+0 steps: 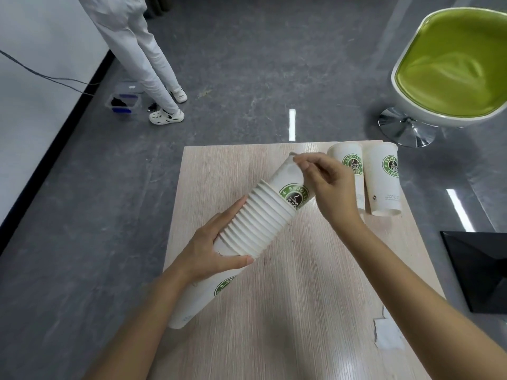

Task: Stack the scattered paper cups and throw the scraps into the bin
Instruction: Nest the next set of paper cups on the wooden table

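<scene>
The person's left hand (216, 250) wraps its fingers round the middle of a long stack of cups (260, 223), held slanted just above the table (301, 311). The right hand (329, 187) pinches the top cup's rim with thumb and finger. Two more cups (382, 182) sit side by side at the far right corner. A paper scrap (388, 335) lies by the near right edge, next to a black bin (482, 270).
</scene>
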`<state>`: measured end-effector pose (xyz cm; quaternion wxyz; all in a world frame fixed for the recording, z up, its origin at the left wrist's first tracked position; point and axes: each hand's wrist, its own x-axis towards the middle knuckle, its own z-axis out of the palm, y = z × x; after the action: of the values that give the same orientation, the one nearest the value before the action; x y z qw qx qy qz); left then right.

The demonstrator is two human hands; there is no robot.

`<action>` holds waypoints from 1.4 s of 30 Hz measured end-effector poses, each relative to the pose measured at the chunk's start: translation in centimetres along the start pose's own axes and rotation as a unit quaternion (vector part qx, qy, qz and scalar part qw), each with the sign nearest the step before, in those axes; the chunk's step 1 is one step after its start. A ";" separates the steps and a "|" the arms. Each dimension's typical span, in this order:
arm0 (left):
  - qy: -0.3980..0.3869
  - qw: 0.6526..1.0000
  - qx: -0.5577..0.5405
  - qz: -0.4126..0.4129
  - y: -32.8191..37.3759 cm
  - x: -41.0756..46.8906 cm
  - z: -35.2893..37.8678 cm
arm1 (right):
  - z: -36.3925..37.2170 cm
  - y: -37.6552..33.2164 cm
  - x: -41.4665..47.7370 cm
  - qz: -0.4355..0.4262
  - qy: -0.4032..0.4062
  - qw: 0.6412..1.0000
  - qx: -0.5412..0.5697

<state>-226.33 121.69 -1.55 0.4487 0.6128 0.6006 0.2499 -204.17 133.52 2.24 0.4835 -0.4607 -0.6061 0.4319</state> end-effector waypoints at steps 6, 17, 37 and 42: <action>0.013 1.000 0.005 0.014 0.1 -0.3 0.5 | 1.2 -0.6 -2.3 -0.027 -0.063 0.997 -0.021; 0.021 0.999 0.015 0.029 0.3 -0.8 0.9 | 1.8 -1.3 -4.7 -0.022 -0.102 0.993 -0.048; -0.003 1.000 -0.003 0.020 0.6 -0.5 2.1 | 1.7 0.1 -5.6 0.039 -0.054 0.997 -0.036; -0.008 1.000 -0.003 0.015 0.7 0.0 2.3 | 1.4 0.4 -5.0 0.042 -0.059 0.997 -0.036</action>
<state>-224.05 121.25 -2.02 0.4514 0.6221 0.5872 0.2537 -204.91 128.59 0.64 0.4113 -0.4764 -0.6292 0.4560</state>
